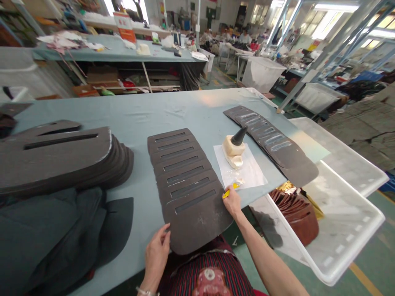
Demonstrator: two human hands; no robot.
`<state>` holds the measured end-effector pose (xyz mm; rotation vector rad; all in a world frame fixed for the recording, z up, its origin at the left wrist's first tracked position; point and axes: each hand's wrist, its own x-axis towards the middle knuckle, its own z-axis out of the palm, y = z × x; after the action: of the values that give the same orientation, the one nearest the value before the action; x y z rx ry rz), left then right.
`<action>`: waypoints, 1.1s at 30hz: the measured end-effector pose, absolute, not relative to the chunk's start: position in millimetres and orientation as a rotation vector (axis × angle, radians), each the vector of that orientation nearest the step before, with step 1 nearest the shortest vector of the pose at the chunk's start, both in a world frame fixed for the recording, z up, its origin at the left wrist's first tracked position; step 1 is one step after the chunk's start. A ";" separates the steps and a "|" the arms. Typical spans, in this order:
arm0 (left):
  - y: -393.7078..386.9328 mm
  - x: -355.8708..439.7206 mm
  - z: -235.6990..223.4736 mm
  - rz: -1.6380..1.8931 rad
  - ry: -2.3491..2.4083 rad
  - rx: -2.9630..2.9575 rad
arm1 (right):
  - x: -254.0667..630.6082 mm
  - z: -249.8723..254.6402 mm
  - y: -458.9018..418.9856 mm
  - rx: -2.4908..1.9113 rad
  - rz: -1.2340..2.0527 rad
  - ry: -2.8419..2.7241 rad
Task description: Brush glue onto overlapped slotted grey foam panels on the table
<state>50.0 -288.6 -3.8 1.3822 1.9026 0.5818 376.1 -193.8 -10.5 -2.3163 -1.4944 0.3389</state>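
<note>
We see our right hand (232, 201) pinching a small yellow scraper (230, 193), left hand (157, 251) open against a slotted dark foam panel (191, 209).

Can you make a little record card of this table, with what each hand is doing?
Left hand: touching the edge of a dark slotted panel
Right hand: holding a small yellow tool
Beside the panel: white paper sheet under a cream block with a black cone
Farther along: second slotted panel
Left side: stack of dark pieces
Right side: white plastic bin holding stacked brown pieces
Table cover: pale blue cloth
</note>
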 end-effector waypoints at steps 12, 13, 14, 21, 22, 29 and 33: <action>-288.5 52.4 -2.6 0.672 1.896 1.424 | 373.0 -2.9 -190.6 -2.365 0.376 -1.540; -288.7 52.8 -1.7 0.675 1.897 1.416 | 373.0 -2.8 -190.4 -2.368 0.378 -1.551; -288.8 53.3 -0.9 0.680 1.899 1.408 | 373.0 -2.7 -190.2 -2.373 0.379 -1.561; -290.3 56.8 4.0 0.720 1.918 1.401 | 372.7 -1.8 -189.1 -2.433 0.353 -1.579; -290.5 57.0 4.2 0.717 1.922 1.398 | 372.7 -1.4 -189.2 -2.432 0.355 -1.582; -291.0 57.4 3.5 0.694 1.927 1.390 | 372.1 2.6 -189.8 -2.429 0.393 -1.597; -291.4 57.0 3.6 0.680 1.923 1.394 | 371.9 4.5 -190.2 -2.418 0.395 -1.577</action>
<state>57.0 -291.4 3.6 1.3939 1.9228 0.6802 371.9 -190.2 4.5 -2.4176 -1.5771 0.3950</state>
